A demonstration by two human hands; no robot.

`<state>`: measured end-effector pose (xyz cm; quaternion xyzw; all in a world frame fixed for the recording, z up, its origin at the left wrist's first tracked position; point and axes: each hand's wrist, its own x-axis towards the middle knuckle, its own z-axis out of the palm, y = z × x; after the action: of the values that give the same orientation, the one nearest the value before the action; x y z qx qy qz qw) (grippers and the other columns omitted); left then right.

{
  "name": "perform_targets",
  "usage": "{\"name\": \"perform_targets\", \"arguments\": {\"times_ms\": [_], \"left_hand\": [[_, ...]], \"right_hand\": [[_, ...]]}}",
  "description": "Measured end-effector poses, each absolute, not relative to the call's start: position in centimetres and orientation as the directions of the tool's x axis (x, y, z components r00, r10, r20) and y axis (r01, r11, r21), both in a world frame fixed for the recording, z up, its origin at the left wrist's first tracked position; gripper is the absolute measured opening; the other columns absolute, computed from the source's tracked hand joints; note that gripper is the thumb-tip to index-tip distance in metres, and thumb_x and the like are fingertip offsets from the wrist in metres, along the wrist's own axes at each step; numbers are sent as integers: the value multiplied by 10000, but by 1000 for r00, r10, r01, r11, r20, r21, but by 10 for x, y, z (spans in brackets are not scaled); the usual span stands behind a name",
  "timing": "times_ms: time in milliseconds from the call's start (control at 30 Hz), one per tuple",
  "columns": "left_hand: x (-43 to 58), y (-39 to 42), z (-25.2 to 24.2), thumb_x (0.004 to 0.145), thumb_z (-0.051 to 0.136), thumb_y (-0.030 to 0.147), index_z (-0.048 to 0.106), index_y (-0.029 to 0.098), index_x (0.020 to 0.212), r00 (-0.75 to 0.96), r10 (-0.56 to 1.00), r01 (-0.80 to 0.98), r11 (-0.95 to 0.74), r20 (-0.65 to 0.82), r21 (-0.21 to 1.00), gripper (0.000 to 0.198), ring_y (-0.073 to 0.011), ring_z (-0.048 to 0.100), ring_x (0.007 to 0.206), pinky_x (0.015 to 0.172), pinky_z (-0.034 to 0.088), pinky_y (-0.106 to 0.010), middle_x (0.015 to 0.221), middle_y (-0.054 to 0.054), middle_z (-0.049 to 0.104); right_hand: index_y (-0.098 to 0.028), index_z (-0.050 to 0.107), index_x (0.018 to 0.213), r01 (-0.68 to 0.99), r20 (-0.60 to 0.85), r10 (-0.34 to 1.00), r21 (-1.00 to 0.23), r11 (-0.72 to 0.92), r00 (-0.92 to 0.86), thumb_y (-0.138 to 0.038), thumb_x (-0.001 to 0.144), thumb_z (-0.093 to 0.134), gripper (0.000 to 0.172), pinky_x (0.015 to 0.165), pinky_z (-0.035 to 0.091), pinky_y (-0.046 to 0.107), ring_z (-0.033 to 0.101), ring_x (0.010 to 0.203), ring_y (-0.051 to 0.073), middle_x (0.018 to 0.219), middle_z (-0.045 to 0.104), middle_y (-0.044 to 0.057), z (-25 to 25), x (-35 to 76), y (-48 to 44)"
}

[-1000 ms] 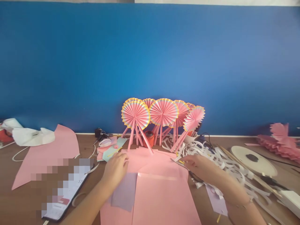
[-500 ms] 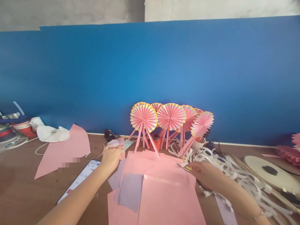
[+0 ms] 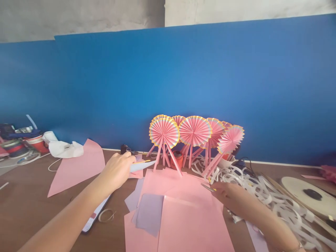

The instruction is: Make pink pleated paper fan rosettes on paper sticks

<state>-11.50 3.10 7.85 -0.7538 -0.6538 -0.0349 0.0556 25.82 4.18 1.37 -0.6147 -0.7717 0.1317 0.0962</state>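
Note:
My left hand is closed on a pale blue slip of paper, raised over the far side of the table; a thin yellow edge shows along it. My right hand is closed around small scissors with metal blades and a bit of yellow, pointing left above the pink paper sheets. Lilac paper pieces lie on the left part of those sheets. Between and beyond the hands stand several pleated pink paper fans with yellow-blue edges and stick legs.
A phone lies partly beneath my left forearm, beside a small ring of band. Curled white strips and a cream reel fill the right. White crumpled paper and tape rolls sit left. A blue panel rises behind.
My left hand has lifted slightly and shifted left with the pale blue slip, which was lying on the table. My right hand stays nearly in place. The whole view has shifted slightly.

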Motion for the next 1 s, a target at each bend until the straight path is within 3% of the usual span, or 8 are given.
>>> {"name": "perform_targets", "arguments": {"times_ms": [67,200,300,400,533,700,833,1000], "left_hand": [[-113,22,85,825,351,123,683,238,830,180,976,975,-193,122,107,351,-229,582,744,646,349,-311,892,-52,642],[-102,8,91,843,335,170,669,273,806,248,965,923,-262,85,281,352,-217,578,826,655,367,-283,908,-20,642],[-90,3,91,831,353,166,645,268,743,306,951,881,-303,51,363,321,-197,572,797,653,371,-271,845,-5,638],[-81,8,84,809,422,198,664,269,751,316,948,818,-288,28,498,259,-187,584,787,656,390,-260,849,2,652],[-87,28,61,772,520,308,704,262,816,218,976,721,-163,2,673,195,-205,610,796,670,436,-263,846,-9,682],[-102,48,23,738,541,330,705,218,841,110,993,711,-53,-37,701,224,-236,647,780,728,468,-325,840,-44,711],[-80,38,6,643,658,338,695,221,1033,64,997,736,-83,53,672,409,-332,518,1177,970,385,-424,1196,-108,646],[-29,16,4,780,570,500,676,186,1074,255,955,224,96,-153,970,443,-277,594,1104,968,427,-378,1145,-100,687]], "right_hand": [[-208,711,915,867,-9,952,-416,275,-307,-288,848,462,270,745,500,344,681,844,261,921,737,96,17,242,39],[-211,594,1205,657,234,902,-622,426,-363,-387,859,504,398,998,400,419,538,1168,272,1260,600,118,12,204,26],[-222,469,1333,537,282,900,-728,426,-331,-418,778,624,608,1033,366,438,443,1262,283,1368,504,107,0,180,15],[-200,641,1078,468,204,939,-825,317,-277,-327,816,547,306,848,472,359,601,983,240,1050,673,77,-9,169,13],[-173,650,662,361,47,967,-922,139,-251,-252,742,552,149,579,409,262,531,619,157,624,607,4,-10,176,25],[-157,660,704,210,-40,981,-978,1,-192,-368,691,617,216,553,383,260,509,554,141,577,592,-6,-7,195,41],[-161,683,734,135,-42,986,-991,-20,-162,-445,708,607,295,606,407,269,522,593,138,625,620,7,-10,188,37],[-160,675,651,97,-56,974,-995,-35,-220,-393,737,557,275,605,428,262,543,601,141,611,621,14,-14,163,23]]}}
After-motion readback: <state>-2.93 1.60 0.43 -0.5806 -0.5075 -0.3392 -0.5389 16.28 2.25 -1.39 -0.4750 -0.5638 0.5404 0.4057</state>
